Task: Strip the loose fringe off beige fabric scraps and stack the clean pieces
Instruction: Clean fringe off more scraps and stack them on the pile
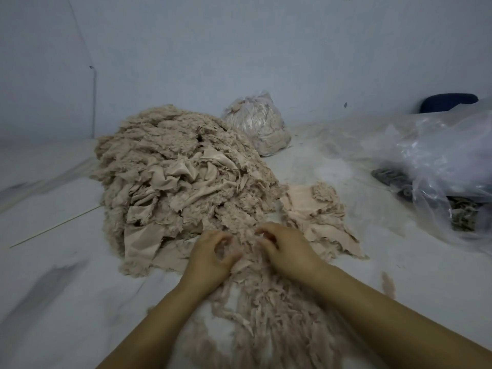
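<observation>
With both hands, left (213,255) and right (283,250), pinching the scrap (246,251), pull its fringe (266,310) off in short tugs.

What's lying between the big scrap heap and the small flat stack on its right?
Head view: nothing separate; the scrap heap and flat stack nearly touch, with frayed edges bridging a sliver of floor.

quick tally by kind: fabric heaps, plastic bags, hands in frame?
Beige fabric heaps: 3 (big pile, small flat stack, loose fringe)
Clear plastic bags: 2 (tied bag, large bag)
Hands: 2 (left hand, right hand)
Total: 7
</observation>
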Available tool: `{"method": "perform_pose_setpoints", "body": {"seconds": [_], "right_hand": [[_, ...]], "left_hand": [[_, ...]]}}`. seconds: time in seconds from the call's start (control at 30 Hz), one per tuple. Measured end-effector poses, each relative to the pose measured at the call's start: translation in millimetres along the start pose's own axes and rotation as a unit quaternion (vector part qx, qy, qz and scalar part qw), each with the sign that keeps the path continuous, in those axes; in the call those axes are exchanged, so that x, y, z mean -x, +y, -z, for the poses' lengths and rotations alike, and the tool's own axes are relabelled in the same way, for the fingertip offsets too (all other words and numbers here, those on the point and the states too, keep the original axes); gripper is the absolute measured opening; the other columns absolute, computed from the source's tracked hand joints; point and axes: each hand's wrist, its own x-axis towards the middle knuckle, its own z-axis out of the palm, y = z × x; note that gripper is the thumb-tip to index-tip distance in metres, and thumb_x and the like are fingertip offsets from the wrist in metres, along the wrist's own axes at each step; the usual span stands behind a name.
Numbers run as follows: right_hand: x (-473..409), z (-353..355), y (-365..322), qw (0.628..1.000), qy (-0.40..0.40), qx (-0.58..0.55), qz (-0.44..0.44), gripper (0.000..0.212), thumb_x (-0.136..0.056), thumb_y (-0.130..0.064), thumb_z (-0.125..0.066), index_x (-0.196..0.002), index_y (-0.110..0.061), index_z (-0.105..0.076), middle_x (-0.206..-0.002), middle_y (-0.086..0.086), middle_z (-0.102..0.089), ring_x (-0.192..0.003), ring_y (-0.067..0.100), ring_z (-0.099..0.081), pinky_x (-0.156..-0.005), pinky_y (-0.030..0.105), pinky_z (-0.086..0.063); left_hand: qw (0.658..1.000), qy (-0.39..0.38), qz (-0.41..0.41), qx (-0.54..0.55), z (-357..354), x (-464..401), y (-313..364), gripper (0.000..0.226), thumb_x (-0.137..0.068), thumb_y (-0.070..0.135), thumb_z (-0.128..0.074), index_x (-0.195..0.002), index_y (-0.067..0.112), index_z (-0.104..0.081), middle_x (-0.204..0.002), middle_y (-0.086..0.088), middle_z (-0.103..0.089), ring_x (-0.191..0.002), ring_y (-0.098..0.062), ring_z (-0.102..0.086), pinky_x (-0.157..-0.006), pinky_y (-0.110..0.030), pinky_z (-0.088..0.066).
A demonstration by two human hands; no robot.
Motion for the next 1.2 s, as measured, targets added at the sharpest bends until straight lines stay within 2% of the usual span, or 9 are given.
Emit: {"method": "perform_pose_setpoints", "body": {"seconds": [0.07, 0.17, 0.3, 0.57, 0.73, 0.87, 0.97, 1.07, 1.2], "right_hand": [[-6.8, -14.3, -10.0, 0.996, -0.083, 0.018, -0.003, 0.030, -0.094, -0.033, -0.055, -0.119, -0.015, -0.058, -0.116, 0.008, -0.060, -0.106, 0.022, -0.055, -0.085, 0.027, -0.040], [-4.5, -31.6, -13.6, 0.990, -0.126, 0.067, -0.002, 0.022, -0.094, -0.023, -0.054, -0.112, -0.011, -0.058, -0.114, 0.011, -0.052, -0.108, 0.026, -0.049, -0.087, 0.031, -0.039], [22.9, -33.3, -11.8, 0.997, -0.073, 0.025, -0.010, 0.016, -0.096, -0.013, -0.046, -0.103, -0.009, -0.060, -0.105, 0.010, -0.052, -0.100, 0.025, -0.051, -0.082, 0.031, -0.040], [63.2, -0.6, -8.6, 0.994, -0.105, 0.013, -0.022, 0.015, -0.095, -0.006, -0.049, -0.096, -0.007, -0.064, -0.099, 0.005, -0.055, -0.087, 0.014, -0.048, -0.074, 0.016, -0.034], [63.1, 1.1, -22.7, 0.990, -0.057, 0.127, -0.032, 0.020, -0.096, -0.030, -0.052, -0.112, -0.021, -0.060, -0.108, 0.000, -0.044, -0.109, 0.019, -0.043, -0.093, 0.027, -0.033], [45.8, -12.9, -60.6, 0.989, -0.060, -0.107, -0.085, 0.034, -0.081, -0.056, -0.065, -0.099, -0.029, -0.057, -0.091, -0.013, -0.051, -0.083, 0.003, -0.050, -0.071, 0.018, -0.039], [34.5, -25.9, -75.2, 0.920, -0.013, -0.356, -0.161, 0.026, -0.083, -0.032, -0.072, -0.073, -0.018, -0.053, -0.061, -0.012, -0.055, -0.058, 0.006, -0.048, -0.052, 0.016, -0.038], [27.1, -21.7, -70.5, 0.824, 0.048, -0.518, -0.225, 0.006, -0.091, -0.011, -0.062, -0.089, -0.005, -0.063, -0.077, 0.007, -0.070, -0.073, 0.023, -0.065, -0.068, 0.031, -0.057], [26.8, -11.1, -54.4, 0.794, 0.098, -0.543, -0.256, 0.016, -0.096, -0.010, -0.054, -0.107, 0.000, -0.058, -0.097, 0.020, -0.067, -0.085, 0.031, -0.066, -0.077, 0.044, -0.057]], "left_hand": [[0.996, -0.025, 0.046, -0.077, 5.5, -0.4, -5.5, 0.038, -0.083, 0.034, -0.069, -0.117, 0.021, -0.057, -0.112, 0.000, -0.056, -0.103, -0.016, -0.055, -0.087, -0.024, -0.044], [0.986, -0.095, 0.044, -0.126, 14.3, -2.0, -11.2, 0.013, -0.089, 0.027, -0.060, -0.090, 0.014, -0.060, -0.088, -0.003, -0.065, -0.084, -0.017, -0.060, -0.065, -0.025, -0.041], [0.992, -0.102, 0.064, -0.032, 28.3, -0.5, -20.0, 0.015, -0.088, 0.021, -0.064, -0.077, 0.021, -0.054, -0.067, 0.008, -0.052, -0.061, -0.004, -0.047, -0.052, -0.016, -0.033], [0.984, -0.163, 0.037, 0.056, 42.5, 25.2, -14.3, 0.014, -0.085, 0.015, -0.068, -0.074, 0.021, -0.063, -0.069, 0.012, -0.057, -0.064, -0.001, -0.052, -0.059, -0.013, -0.040], [0.980, -0.098, 0.057, 0.162, 52.4, 30.4, -9.9, 0.017, -0.092, 0.014, -0.058, -0.076, 0.013, -0.057, -0.056, 0.007, -0.046, -0.047, -0.004, -0.041, -0.049, -0.019, -0.033], [0.953, -0.077, 0.079, 0.284, 53.0, 26.4, 8.0, 0.015, -0.092, 0.010, -0.058, -0.076, 0.010, -0.056, -0.058, 0.001, -0.050, -0.048, -0.004, -0.044, -0.047, -0.015, -0.037], [0.939, -0.098, 0.056, 0.325, 47.5, 25.4, 23.1, 0.011, -0.091, 0.010, -0.059, -0.080, 0.011, -0.059, -0.063, -0.002, -0.052, -0.051, -0.007, -0.047, -0.046, -0.016, -0.038], [0.955, -0.114, 0.022, 0.272, 51.1, 18.2, 25.3, 0.003, -0.090, 0.018, -0.060, -0.088, 0.019, -0.062, -0.064, 0.002, -0.053, -0.052, -0.003, -0.049, -0.048, -0.013, -0.039], [0.969, -0.153, 0.030, 0.194, 52.7, 9.1, 16.8, 0.017, -0.091, 0.017, -0.060, -0.074, 0.018, -0.064, -0.052, 0.009, -0.053, -0.044, 0.001, -0.044, -0.047, -0.012, -0.036]]}}
